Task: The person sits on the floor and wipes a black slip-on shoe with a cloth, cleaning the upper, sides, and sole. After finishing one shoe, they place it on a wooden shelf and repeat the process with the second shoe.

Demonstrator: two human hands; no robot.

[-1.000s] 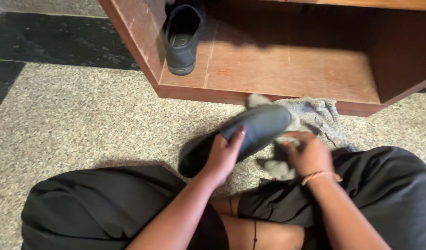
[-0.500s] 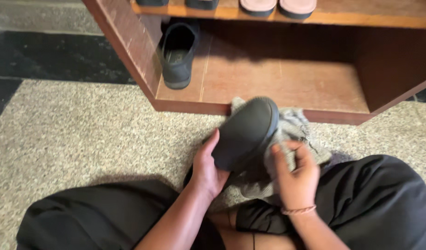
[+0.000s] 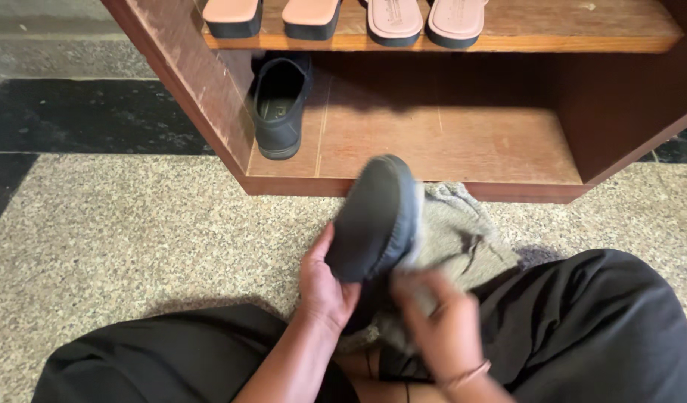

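Granite floor, sole-up dark shoe

Shoes, sandals, cloth and hands, counted

There were two dark shoes, one held and one at eleven o'clock on the lower shelf; four pink sandals at twelve; one grey cloth; two hands, left hand and right hand.
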